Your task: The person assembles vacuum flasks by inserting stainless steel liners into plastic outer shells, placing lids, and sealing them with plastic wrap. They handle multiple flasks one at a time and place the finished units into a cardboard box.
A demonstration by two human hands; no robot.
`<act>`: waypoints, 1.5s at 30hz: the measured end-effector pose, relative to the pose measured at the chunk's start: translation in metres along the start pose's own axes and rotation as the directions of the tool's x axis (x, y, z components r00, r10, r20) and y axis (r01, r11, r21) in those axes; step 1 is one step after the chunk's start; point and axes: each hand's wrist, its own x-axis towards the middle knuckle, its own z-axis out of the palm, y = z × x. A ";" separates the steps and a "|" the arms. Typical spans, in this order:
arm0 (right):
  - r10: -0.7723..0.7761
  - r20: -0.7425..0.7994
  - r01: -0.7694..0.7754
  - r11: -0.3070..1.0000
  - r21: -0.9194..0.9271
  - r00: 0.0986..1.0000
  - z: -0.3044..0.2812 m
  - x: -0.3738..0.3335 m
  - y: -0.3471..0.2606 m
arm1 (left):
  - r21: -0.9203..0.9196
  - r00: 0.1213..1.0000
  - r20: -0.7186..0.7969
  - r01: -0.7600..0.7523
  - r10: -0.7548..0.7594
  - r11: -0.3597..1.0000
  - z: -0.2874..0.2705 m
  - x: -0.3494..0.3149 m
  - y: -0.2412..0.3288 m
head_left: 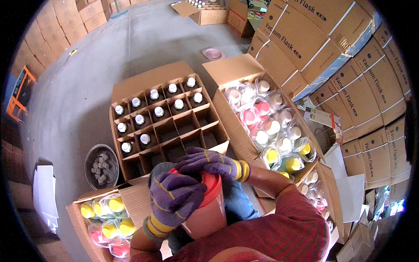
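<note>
Between my knees stands a pink cylindrical container [204,218] with a red rim, its open top partly hidden by my gloves. My left hand [172,198], in a purple glove with yellow trim, curls its fingers over the near-left side of the rim. On the far side, my right hand [211,163], in a matching glove, lies bent over the rim. Whatever the fingers touch inside the container is hidden. Just beyond stands a divided cardboard box [168,131] with several white-topped bottle-like pieces [159,111] in its far and left cells; some near cells hold none.
A dark bowl [101,166] of grey lumps stands left of the divided box. Cartons of plastic-wrapped flasks with white, red and yellow tops stand at right [273,126] and near left [109,214]. Stacked cartons [371,87] line the right side. A pink round piece [213,53] lies on the floor.
</note>
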 end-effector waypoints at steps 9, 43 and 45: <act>0.028 -0.025 -0.037 0.862 -0.505 0.999 0.036 0.027 -0.080 | -0.634 0.993 -0.027 -0.103 0.112 0.766 -0.009 -0.029 -0.063; 0.035 0.156 -0.011 0.989 -0.151 0.987 -0.012 0.005 -0.034 | -0.701 0.967 0.126 0.244 -0.221 0.670 -0.013 -0.014 -0.037; -0.018 0.152 0.052 0.974 -0.219 0.988 -0.011 0.003 -0.023 | -0.555 0.953 0.056 0.277 -0.297 0.785 -0.020 -0.008 0.003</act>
